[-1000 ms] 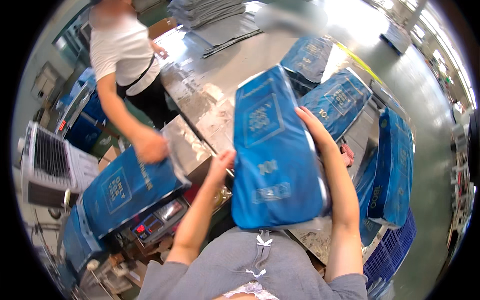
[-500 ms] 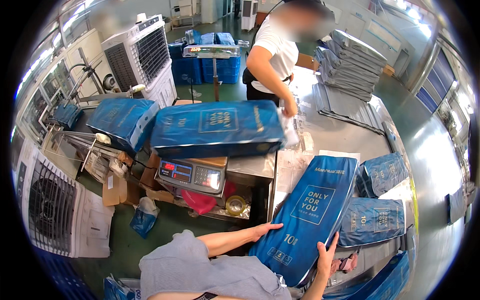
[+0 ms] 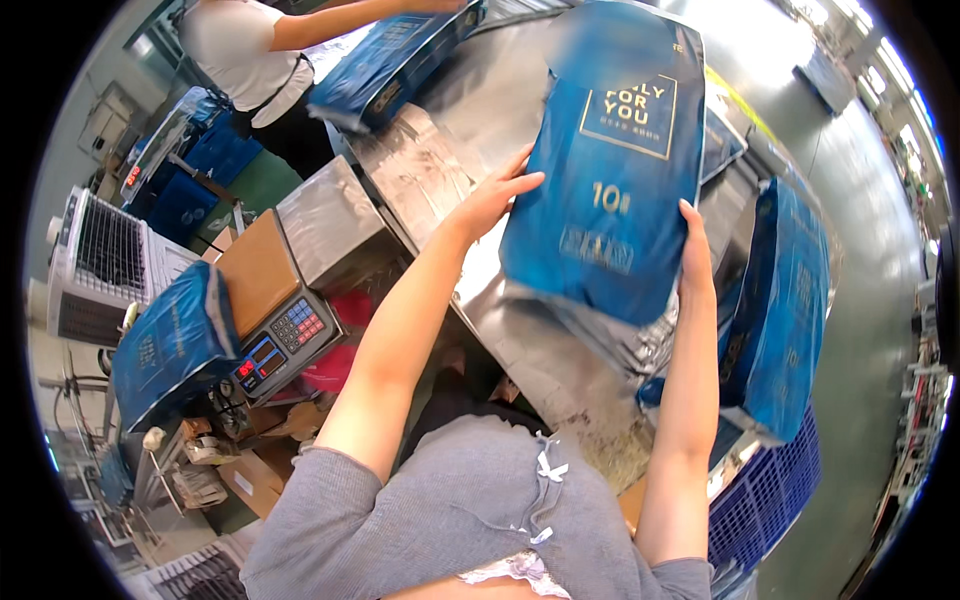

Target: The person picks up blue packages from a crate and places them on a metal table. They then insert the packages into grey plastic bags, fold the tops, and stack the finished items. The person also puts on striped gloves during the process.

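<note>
A large blue plastic package (image 3: 560, 190) with pale lettering and a square frame is held up in front of me, tilted above the metal table. My left hand (image 3: 497, 197) grips its left edge, thumb on the front face and fingers partly hidden along the side. On the opposite edge, my right hand (image 3: 695, 243) is closed with the fingertips against the side. The upper part of the package is blurred. Behind it, partly covered, lies another blue package (image 3: 722, 146).
A co-worker's arm (image 3: 335, 22) reaches over a blue package (image 3: 392, 62) at the far left of the table (image 3: 470, 130). A digital scale (image 3: 285, 340) stands left, beside another blue package (image 3: 172, 345). To the right are an upright blue package (image 3: 785, 310) and a blue crate (image 3: 765, 490).
My view has turned right. Both my hands have raised the blue package off the table. The package that hung over the scale is gone from there; one now lies beneath the co-worker's arm.
</note>
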`<state>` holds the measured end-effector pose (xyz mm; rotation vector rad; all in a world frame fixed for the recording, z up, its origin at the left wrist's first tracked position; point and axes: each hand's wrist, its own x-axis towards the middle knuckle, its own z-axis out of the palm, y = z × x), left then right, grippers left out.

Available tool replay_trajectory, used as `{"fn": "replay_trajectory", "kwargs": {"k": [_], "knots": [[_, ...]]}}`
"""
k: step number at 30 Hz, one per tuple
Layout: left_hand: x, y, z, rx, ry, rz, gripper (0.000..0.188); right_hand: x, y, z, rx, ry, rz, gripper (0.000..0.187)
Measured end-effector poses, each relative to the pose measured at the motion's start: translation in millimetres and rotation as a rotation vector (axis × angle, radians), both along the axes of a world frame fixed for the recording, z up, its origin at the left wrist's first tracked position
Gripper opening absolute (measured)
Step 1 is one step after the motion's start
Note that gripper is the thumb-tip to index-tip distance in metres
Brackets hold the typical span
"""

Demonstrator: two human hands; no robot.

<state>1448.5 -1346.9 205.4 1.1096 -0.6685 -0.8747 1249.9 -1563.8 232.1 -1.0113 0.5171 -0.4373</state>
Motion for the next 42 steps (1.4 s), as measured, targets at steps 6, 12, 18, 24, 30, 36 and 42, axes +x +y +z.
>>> {"fn": "replay_trajectory", "kwargs": {"k": [6, 12, 18, 24, 30, 36, 42], "knots": [[-25, 14, -42, 0.281, 0.003, 0.265, 0.056, -46, 55, -47, -0.170, 0.130, -0.098, 0.048], [-70, 57, -68, 0.405, 0.170, 0.340, 0.059, -80, 107, -71, -0.150, 0.353, -0.089, 0.041], [-69, 42, -59, 0.204, 0.284, 0.240, 0.026, -67, 105, -75, 0.175, 0.140, -0.075, 0.022], [-69, 42, -66, 0.183, 0.273, 0.299, 0.013, -64, 101, -83, 0.049, 0.126, -0.147, 0.013], [-94, 103, -63, 0.274, 0.055, 0.057, 0.016, -117, 120, -75, -0.049, 0.175, 0.075, 0.012], [-60, 161, -104, 0.395, 0.369, -0.091, 0.029, -171, 103, -91, 0.023, 0.643, 0.327, 0.032], [-51, 41, -106, 0.377, 0.233, 0.159, 0.065, -123, 133, -135, -0.112, 0.201, -0.100, 0.059]]}}
